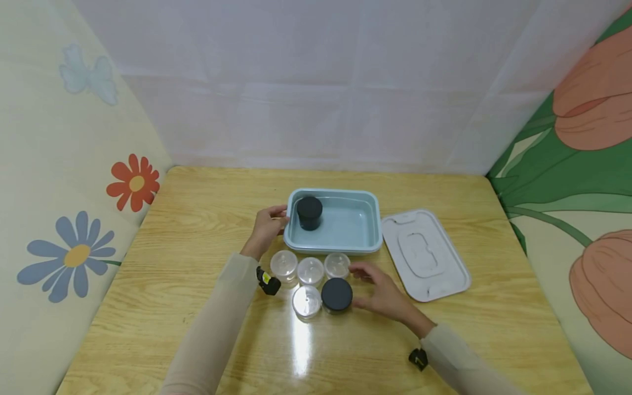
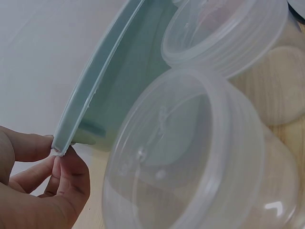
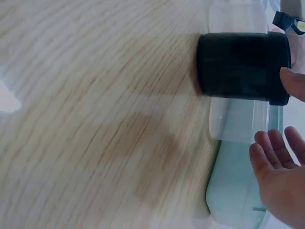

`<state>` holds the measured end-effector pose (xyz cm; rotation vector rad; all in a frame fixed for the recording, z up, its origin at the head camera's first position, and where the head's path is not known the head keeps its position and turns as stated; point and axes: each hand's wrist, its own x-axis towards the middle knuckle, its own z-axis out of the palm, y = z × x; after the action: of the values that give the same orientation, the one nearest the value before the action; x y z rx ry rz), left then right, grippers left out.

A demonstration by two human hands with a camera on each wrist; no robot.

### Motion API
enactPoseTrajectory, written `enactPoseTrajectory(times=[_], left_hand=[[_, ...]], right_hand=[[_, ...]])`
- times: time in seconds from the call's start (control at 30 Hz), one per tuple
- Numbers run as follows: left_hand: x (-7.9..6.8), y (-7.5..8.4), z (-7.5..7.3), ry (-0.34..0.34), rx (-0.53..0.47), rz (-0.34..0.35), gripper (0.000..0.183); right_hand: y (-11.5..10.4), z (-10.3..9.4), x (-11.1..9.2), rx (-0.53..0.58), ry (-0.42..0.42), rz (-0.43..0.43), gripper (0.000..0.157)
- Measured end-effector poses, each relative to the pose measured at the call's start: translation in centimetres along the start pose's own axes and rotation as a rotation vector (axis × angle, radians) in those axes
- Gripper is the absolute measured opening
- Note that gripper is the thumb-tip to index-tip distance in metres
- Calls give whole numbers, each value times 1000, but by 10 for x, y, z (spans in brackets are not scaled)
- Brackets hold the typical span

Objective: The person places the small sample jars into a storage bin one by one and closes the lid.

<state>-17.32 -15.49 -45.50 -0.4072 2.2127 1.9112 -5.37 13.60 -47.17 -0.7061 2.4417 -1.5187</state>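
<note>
A light blue rectangular box stands on the table with one black lidded jar upright inside its left end. My left hand pinches the box's left rim between thumb and fingers, as the left wrist view shows. In front of the box, several clear plastic jars stand close together. Beside them is a second black lidded jar. My right hand is at that jar's right side, fingers spread. In the right wrist view its thumb overlaps the jar's lid; whether it touches cannot be told.
A white box lid lies flat to the right of the box, near its corner. The wooden table meets a pale curtain at the back. Flower-printed panels flank both sides.
</note>
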Motion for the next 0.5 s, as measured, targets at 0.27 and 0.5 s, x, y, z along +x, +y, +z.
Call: enactPoseTrajectory(times=[0.27, 0.5], left_hand=[[-2, 4, 1, 4, 14, -42, 43], [-1, 3, 2, -3, 22, -49, 43]], right_hand=[[-2, 8, -3, 7, -30, -19, 69], [-3, 17, -4, 7, -48, -28, 71]])
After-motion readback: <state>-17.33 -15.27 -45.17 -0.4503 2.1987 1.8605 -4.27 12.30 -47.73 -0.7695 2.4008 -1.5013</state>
